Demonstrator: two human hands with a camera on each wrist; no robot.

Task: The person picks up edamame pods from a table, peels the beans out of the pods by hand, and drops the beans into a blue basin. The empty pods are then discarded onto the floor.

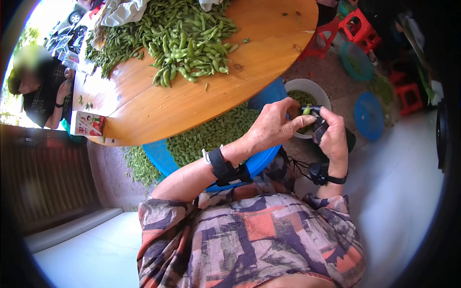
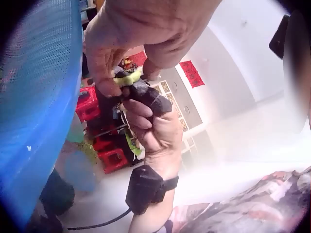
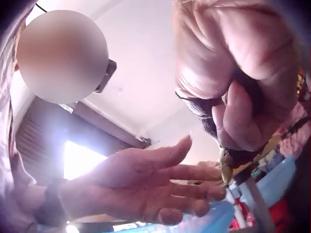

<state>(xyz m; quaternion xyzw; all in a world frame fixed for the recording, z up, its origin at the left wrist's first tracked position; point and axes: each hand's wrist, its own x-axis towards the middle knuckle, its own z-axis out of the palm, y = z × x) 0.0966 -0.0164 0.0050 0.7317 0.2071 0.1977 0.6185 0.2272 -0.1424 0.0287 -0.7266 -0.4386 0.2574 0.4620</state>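
Observation:
In the head view my left hand (image 1: 271, 126) and right hand (image 1: 334, 140) meet over a white bucket (image 1: 322, 91), a green pod (image 1: 306, 110) between them. My left fingertips hold that pod (image 2: 127, 78), seen below my left hand (image 2: 150, 29) in the left wrist view. My right hand (image 2: 151, 128) grips a black item (image 2: 146, 94) close against the pod; its exact form is unclear. In the right wrist view my left hand (image 3: 141, 182) reaches the pod (image 3: 225, 167) with its fingers fairly straight, below my curled right hand (image 3: 238, 63).
Green pods (image 1: 192, 43) are heaped on the wooden table (image 1: 192, 108). A blue basin (image 1: 165, 161) of shelled beans lies under its edge. A juice carton (image 1: 89, 124), a person (image 1: 43, 91) at the left, red stools (image 1: 357, 26) and a blue basket (image 1: 369, 115) stand around.

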